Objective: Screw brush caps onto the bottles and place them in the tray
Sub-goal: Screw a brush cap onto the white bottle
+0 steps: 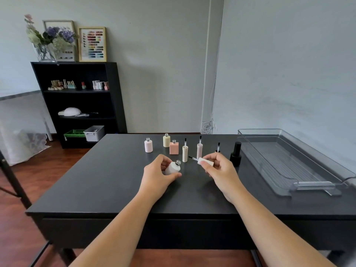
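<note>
Left fingers [169,177] grip the bottle [172,167], neck tilted right; right fingers [204,164] pinch the cap [206,162], brush aimed left at it.

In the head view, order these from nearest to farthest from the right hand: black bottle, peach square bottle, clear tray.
From the right hand:
1. Black bottle, just right of it.
2. Peach square bottle, behind and to the left.
3. Clear tray, along the table's right side.

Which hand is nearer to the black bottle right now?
Right. The right hand, holding a white brush cap, is just beside the black bottle; the left hand is farther left.
</note>
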Demonstrator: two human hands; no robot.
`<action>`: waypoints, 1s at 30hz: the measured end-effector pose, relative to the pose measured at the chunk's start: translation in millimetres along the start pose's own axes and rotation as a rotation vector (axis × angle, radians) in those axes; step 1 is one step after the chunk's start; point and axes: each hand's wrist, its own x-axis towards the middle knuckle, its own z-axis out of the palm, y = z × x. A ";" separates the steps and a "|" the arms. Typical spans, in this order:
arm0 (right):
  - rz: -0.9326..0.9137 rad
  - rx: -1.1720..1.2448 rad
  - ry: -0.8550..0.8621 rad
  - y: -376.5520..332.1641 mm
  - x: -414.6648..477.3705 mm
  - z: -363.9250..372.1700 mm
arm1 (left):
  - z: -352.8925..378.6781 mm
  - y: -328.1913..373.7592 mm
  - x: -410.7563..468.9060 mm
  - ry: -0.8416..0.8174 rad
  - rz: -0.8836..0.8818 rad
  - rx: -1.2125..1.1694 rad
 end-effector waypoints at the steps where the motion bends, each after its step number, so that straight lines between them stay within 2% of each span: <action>1: 0.006 0.040 0.019 0.5 0.4 -1.4 | -0.2 0.2 -0.4 -0.003 0.003 -0.001; 6: -0.018 0.141 0.029 2.8 0.8 -2.5 | -1.4 1.0 -1.8 -0.028 0.024 -0.012; 30: -0.086 -0.092 -0.121 3.5 -1.0 2.5 | -1.4 2.2 -2.1 -0.067 0.080 0.003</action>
